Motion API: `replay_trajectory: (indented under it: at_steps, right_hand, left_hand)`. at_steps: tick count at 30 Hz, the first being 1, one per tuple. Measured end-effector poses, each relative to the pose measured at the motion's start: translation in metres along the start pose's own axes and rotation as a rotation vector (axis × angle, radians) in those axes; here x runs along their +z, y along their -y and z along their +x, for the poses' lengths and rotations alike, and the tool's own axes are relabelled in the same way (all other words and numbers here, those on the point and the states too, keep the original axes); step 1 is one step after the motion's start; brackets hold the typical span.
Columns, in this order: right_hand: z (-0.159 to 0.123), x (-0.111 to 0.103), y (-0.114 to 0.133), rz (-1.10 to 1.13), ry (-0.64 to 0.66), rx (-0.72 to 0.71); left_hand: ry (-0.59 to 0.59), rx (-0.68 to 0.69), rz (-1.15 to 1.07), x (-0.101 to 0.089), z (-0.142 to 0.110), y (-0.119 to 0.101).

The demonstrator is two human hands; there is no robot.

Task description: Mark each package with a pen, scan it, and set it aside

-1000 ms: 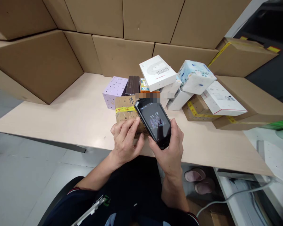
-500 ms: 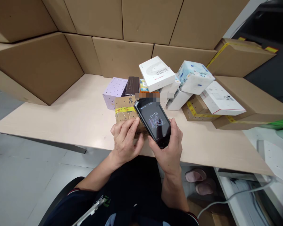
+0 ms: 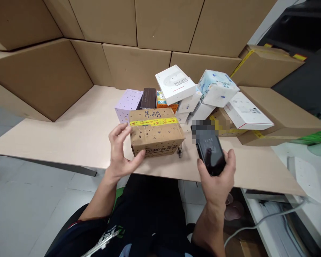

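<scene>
A brown cardboard parcel with a yellow tape band and handwriting on top lies near the front edge of the pale table. My left hand is at the parcel's left end, thumb against its front lower edge and fingers curled above the corner, lightly gripping it. My right hand is to the right of the parcel, closed around a black handheld device with a dim lit screen, held above the table's front edge.
Behind the parcel is a heap of small boxes: a lilac dotted box, a dark brown box, a white power-bank box, a blue-patterned white box, a flat white box. Large cardboard cartons wall the back and left.
My right hand has carried the black device from over the parcel to the right. My left hand slid off the parcel's top to its left end. The parcel's top now shows.
</scene>
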State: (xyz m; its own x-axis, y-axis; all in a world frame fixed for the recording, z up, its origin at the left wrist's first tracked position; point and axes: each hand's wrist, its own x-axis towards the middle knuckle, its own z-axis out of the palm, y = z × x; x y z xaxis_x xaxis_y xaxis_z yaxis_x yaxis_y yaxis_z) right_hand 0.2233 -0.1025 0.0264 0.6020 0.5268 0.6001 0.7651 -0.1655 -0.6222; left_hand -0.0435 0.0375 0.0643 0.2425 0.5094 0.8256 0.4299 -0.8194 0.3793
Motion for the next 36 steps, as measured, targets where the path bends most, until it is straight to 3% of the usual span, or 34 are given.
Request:
replay_trajectory:
  at_steps: [3,7,11,17,29,33,36]
  right_hand:
    - [-0.001,-0.011,-0.03,-0.139,0.001,0.018]
    - [-0.003,-0.016,-0.064,-0.233,0.045,-0.035]
    - [-0.005,-0.013,-0.082,-0.263,0.101,-0.058]
    - [-0.004,-0.009,-0.086,-0.292,0.119,-0.072]
    - [0.001,-0.015,-0.077,-0.389,0.216,-0.06]
    - [0.005,-0.017,-0.069,-0.334,0.062,-0.089]
    - [0.008,-0.017,-0.061,-0.277,-0.06,-0.152]
  left_hand:
    - [0.182,-0.11,-0.03,-0.008,0.002,0.029]
    - [0.431,-0.187,-0.12,-0.013,0.009,0.053]
    - [0.54,-0.16,-0.152,-0.015,0.021,0.065]
    - [0.657,-0.097,-0.131,-0.017,0.036,0.07]
    - [0.578,-0.106,-0.253,-0.007,0.029,0.059]
    - [0.541,-0.16,-0.339,0.001,0.026,0.053]
    - [0.5,-0.225,-0.355,-0.008,0.023,0.042]
